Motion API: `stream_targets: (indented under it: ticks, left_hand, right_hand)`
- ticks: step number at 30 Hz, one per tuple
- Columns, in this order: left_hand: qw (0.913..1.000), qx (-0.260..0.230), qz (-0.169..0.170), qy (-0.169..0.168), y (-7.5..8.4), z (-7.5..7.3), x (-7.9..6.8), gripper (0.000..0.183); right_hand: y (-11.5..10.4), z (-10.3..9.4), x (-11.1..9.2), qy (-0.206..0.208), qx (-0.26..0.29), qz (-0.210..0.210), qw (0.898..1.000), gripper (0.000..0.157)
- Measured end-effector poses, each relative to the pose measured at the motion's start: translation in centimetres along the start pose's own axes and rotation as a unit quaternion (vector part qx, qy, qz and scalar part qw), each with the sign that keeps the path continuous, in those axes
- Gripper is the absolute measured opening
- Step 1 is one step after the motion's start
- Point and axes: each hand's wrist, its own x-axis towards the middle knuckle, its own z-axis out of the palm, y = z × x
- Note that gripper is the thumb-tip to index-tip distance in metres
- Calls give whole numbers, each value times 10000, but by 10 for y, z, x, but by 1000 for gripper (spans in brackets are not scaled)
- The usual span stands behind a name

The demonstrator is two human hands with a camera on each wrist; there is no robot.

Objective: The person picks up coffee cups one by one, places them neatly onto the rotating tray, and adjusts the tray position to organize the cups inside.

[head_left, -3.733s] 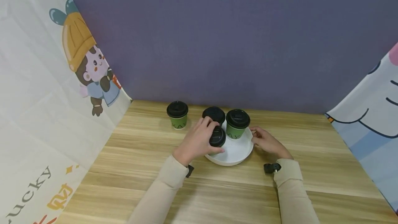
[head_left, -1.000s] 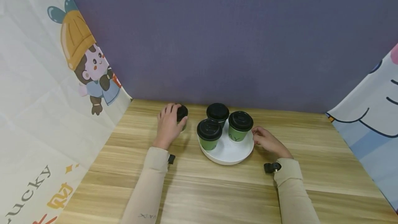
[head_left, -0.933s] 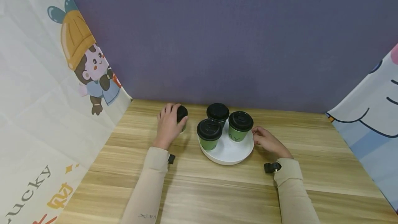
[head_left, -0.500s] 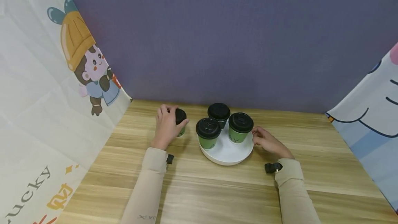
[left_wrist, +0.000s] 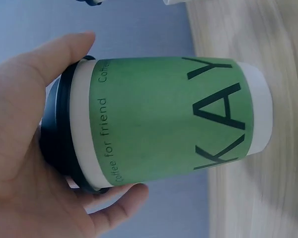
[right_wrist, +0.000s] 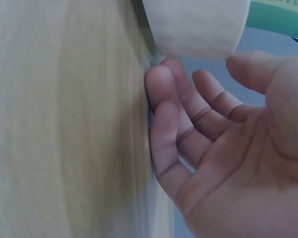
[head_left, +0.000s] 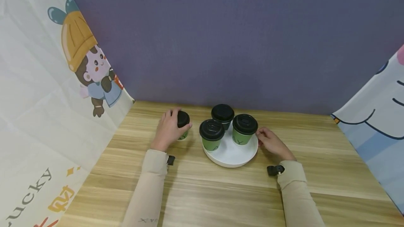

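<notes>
My left hand grips a green paper coffee cup with a black lid, left of the plate. In the left wrist view, thumb and fingers curl round the lid; the printed sleeve shows, with the white base close over the table. At the right edge of the round white plate, my right hand holds the rim, thumb at its top and curled fingers by its side. Three similar lidded cups stand upright on the plate: front left, back and right.
The wood-grain table ends at a dark blue-grey panel close behind the cups. A white cloth with cartoon prints hangs at the left, and another printed cloth at the right.
Earlier, my left hand held the front-left cup at the plate; it has let go and now grips the cup at the left, shifted slightly towards me. My right hand stays at the rim.
</notes>
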Motion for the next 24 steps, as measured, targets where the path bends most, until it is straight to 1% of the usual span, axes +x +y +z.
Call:
stream_targets:
  ticks: [5,9,16,24]
  left_hand:
    - [10000,33,50,-72,0,-4,-1,86]
    - [9999,44,12,-155,1,-7,-2,88]
    - [9998,50,15,-214,5,-12,-3,90]
    - [9997,30,119,-217,10,-21,-6,90]
  right_hand:
    - [-1,-1,-1,-113,46,24,9999,31]
    - [-1,-3,-1,-223,152,90,9996,28]
    - [1,-3,1,-253,299,158,9991,23]
    - [-1,-4,-1,-367,411,137,9984,27]
